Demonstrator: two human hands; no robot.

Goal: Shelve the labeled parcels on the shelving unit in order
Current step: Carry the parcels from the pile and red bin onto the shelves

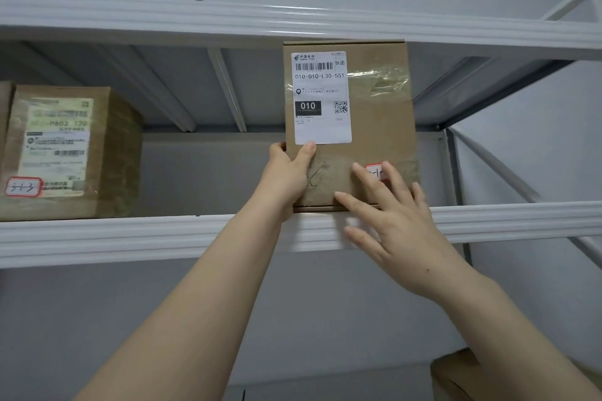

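On shelf [130,234], parcel [374,127] upright, label [322,98] outward.

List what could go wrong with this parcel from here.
The parcel stands tall at the shelf's front lip; it may tip forward when the left hand lets go. Its top sits close under the upper beam and may catch. The right hand partly covers its red-bordered tag, so its order beside the other parcel may go unchecked.
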